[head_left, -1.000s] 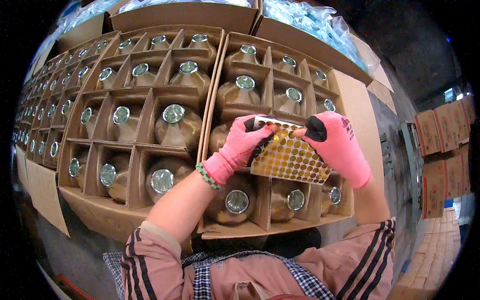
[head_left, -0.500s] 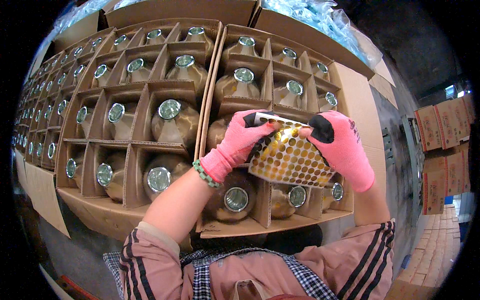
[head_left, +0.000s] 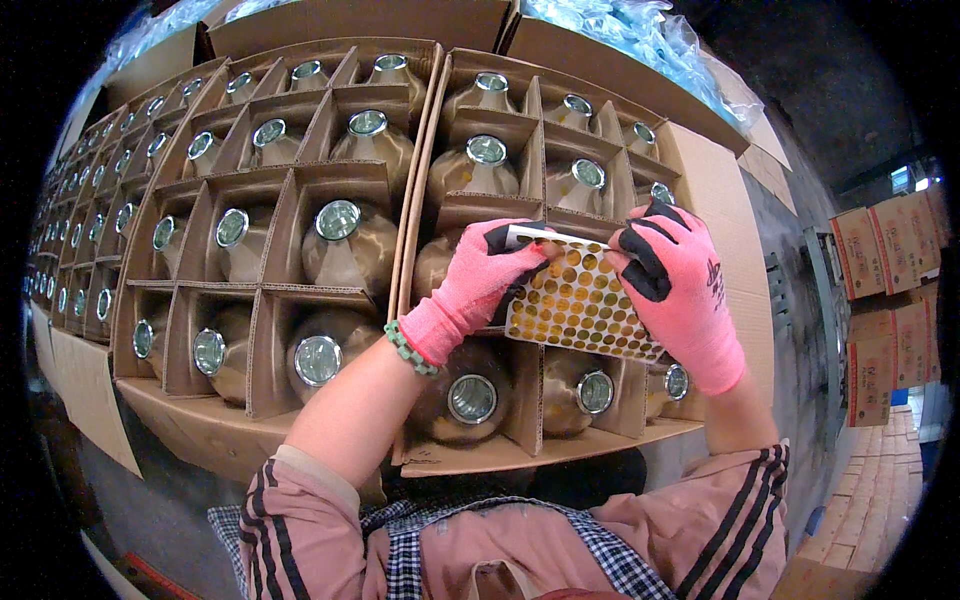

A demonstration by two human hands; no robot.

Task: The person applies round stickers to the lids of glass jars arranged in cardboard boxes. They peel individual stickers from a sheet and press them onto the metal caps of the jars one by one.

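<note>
A gold-dotted sheet (head_left: 572,302) spans between the left hand (head_left: 480,272), clamped on it, and right hand (head_left: 685,292), grip unclear.

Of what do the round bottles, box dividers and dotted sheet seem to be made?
Round bottles: probably glossy glass, from highlights and seemingly see-through walls.
Box dividers: likely matte cardboard, from stiff brown panels.
Dotted sheet: paper or film, unclear which; gold dots gleam like foil.
</note>
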